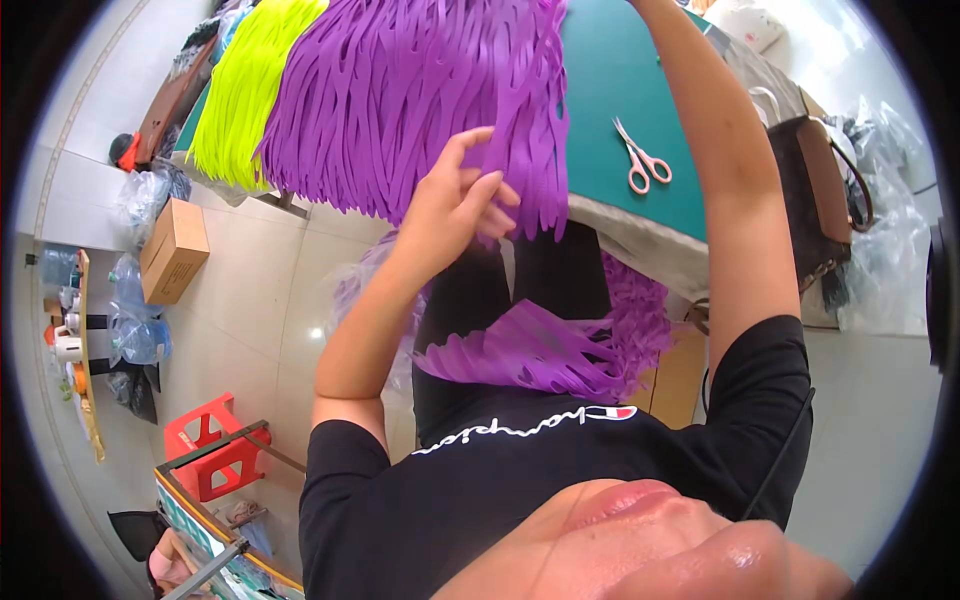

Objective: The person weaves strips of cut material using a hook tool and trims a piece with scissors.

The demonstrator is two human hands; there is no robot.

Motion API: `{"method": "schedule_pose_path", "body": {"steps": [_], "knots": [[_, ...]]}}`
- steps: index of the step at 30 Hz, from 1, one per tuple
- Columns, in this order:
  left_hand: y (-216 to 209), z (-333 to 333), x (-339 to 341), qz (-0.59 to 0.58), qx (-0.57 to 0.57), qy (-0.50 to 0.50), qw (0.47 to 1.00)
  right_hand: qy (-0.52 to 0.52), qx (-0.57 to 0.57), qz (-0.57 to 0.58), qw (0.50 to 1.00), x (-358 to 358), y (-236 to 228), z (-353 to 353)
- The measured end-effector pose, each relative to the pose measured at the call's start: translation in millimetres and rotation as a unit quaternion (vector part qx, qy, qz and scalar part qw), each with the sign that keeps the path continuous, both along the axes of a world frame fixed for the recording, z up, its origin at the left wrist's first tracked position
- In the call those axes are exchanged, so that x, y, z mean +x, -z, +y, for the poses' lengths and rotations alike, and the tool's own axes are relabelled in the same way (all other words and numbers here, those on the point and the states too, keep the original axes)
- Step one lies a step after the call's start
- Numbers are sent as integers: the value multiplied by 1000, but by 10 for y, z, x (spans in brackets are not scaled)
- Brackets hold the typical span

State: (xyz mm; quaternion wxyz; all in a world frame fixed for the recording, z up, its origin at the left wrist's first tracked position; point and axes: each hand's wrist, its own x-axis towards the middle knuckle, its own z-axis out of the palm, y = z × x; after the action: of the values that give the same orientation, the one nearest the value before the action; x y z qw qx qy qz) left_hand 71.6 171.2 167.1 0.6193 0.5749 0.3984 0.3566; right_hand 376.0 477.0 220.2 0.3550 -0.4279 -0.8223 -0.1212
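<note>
Purple fringe strips (pixel 390 90): laid across the green counter (pixel 600 60), lower ends hanging over the near edge.
Left hand (pixel 450 205): raised before the right part of the purple strips; fingers loosely curled and apart, index fingertip at a strand; contact: cannot tell.
Right hand: beyond the upper edge of view; fingers: cannot tell.
Right arm (pixel 715 110): extended over the counter.
Scissors (pixel 633 150): pink-handled, lying between purple strips and right arm.
Yellow-green strips (pixel 250 90): directly left of the purple strips.
Loose purple piece (pixel 520 350): across black trousers (pixel 460 300), below the counter edge.
Brown bag (pixel 825 180): at the counter's right side.
</note>
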Motion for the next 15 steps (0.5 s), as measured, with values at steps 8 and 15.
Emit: {"method": "schedule_pose_path", "body": {"steps": [8,15], "knots": [[164,135,257,94,87,-90,988,111,-105,-28,988,22,715,1074],[436,-627,-381,248,62,-183,949,-17,77,186,979,-287,-11,-158]]}}
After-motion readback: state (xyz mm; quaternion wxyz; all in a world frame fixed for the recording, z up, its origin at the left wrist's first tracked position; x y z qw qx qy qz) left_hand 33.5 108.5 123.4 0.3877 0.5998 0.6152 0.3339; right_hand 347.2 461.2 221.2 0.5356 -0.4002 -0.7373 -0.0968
